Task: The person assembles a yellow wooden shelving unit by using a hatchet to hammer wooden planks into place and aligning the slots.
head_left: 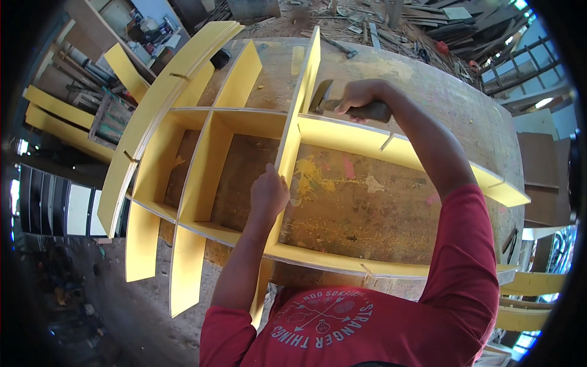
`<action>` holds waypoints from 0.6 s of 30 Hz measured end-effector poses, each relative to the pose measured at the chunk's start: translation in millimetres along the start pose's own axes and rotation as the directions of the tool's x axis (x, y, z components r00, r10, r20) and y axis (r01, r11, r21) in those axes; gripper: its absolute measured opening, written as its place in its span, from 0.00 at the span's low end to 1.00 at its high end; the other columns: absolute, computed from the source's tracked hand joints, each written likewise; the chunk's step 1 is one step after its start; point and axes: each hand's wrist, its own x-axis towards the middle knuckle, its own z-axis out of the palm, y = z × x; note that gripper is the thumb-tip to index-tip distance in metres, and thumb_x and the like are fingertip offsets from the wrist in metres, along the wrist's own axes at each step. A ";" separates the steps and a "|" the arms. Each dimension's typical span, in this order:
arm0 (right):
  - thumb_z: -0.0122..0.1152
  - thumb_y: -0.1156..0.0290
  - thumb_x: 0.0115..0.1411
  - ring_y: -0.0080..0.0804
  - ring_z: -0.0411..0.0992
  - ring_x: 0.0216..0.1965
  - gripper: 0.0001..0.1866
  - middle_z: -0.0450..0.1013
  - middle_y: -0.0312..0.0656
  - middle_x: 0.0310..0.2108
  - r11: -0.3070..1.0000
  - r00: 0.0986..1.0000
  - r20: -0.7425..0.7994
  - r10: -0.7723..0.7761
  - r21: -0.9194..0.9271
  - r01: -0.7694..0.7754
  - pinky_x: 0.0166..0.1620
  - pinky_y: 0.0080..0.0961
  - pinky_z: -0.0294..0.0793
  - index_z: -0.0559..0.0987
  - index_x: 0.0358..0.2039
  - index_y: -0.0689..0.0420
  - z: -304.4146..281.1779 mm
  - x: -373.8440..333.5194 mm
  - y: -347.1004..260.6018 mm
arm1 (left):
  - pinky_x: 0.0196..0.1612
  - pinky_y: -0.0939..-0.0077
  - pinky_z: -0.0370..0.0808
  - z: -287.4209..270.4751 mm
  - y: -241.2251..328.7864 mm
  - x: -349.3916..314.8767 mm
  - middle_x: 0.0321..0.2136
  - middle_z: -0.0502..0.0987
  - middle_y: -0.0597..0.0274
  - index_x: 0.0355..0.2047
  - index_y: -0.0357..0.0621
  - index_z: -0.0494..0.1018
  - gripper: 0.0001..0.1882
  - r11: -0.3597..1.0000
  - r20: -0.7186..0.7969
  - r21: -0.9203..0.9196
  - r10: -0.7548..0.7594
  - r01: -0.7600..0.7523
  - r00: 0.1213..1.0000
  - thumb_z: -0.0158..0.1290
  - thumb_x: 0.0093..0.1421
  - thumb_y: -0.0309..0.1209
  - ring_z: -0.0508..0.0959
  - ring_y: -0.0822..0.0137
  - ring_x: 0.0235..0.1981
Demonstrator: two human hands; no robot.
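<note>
Yellow frame (199, 165) of interlocked boards sits on the worktable (458, 104), some near ends jutting past its edge. On my feed I see the left hand (269, 194) with its fingers curled closed over the edge of the middle board (299, 92). The right hand's (364, 98) fingers wrap tightly around a hammer (374, 112), its head just beside that board; I cannot tell whether they touch. Another hammer (350, 54) lies farther back.

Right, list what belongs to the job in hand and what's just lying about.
In the job:
hammer in the right hand
slotted yellow panels, the left hand on one

Seemingly lying about:
dark-headed tool on the table
scrap wood beyond it
</note>
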 end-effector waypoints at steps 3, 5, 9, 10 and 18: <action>0.66 0.61 0.72 0.32 0.80 0.22 0.19 0.79 0.43 0.24 0.988 0.921 -0.372 -0.114 0.054 0.145 0.27 0.33 0.80 0.81 0.43 0.69 22.7 -50.8 -11.4 | 0.44 0.41 0.80 5.2 1.3 1.5 0.34 0.83 0.34 0.46 0.33 0.68 0.16 1.000 -0.010 0.001 0.015 -0.015 1.000 0.59 0.68 0.32 0.84 0.33 0.39; 0.67 0.62 0.71 0.36 0.83 0.24 0.19 0.81 0.47 0.26 0.976 0.795 -0.578 -0.183 -0.010 0.217 0.30 0.36 0.82 0.79 0.49 0.67 54.7 -85.2 -32.4 | 0.46 0.43 0.82 -0.4 3.9 0.8 0.36 0.83 0.34 0.47 0.33 0.68 0.16 1.000 0.039 -0.025 -0.016 0.017 0.999 0.59 0.68 0.32 0.85 0.34 0.40; 0.66 0.62 0.71 0.49 0.84 0.26 0.27 0.82 0.54 0.27 0.833 0.290 -0.895 -0.338 -0.141 0.535 0.32 0.46 0.81 0.69 0.64 0.58 101.1 -91.2 -45.0 | 0.47 0.45 0.83 -0.7 3.2 0.2 0.37 0.84 0.34 0.48 0.33 0.68 0.17 0.999 0.055 0.005 -0.052 0.051 0.997 0.59 0.68 0.32 0.86 0.36 0.41; 0.63 0.63 0.73 0.61 0.82 0.28 0.27 0.81 0.57 0.27 0.843 0.220 -0.901 -0.374 -0.231 0.486 0.32 0.53 0.80 0.66 0.66 0.55 108.1 -85.1 -43.5 | 0.47 0.45 0.83 -5.3 8.9 0.0 0.37 0.84 0.34 0.48 0.33 0.68 0.17 0.999 0.060 -0.001 -0.047 0.047 0.997 0.59 0.68 0.32 0.86 0.36 0.41; 0.61 0.62 0.71 0.70 0.79 0.30 0.21 0.80 0.63 0.30 0.943 0.559 -0.761 -0.328 -0.300 0.144 0.37 0.63 0.76 0.69 0.59 0.56 162.0 5.3 12.3 | 0.45 0.45 0.83 -1.6 3.3 7.7 0.35 0.84 0.34 0.47 0.33 0.68 0.17 0.998 0.013 -0.014 0.055 -0.055 0.998 0.59 0.68 0.32 0.86 0.36 0.39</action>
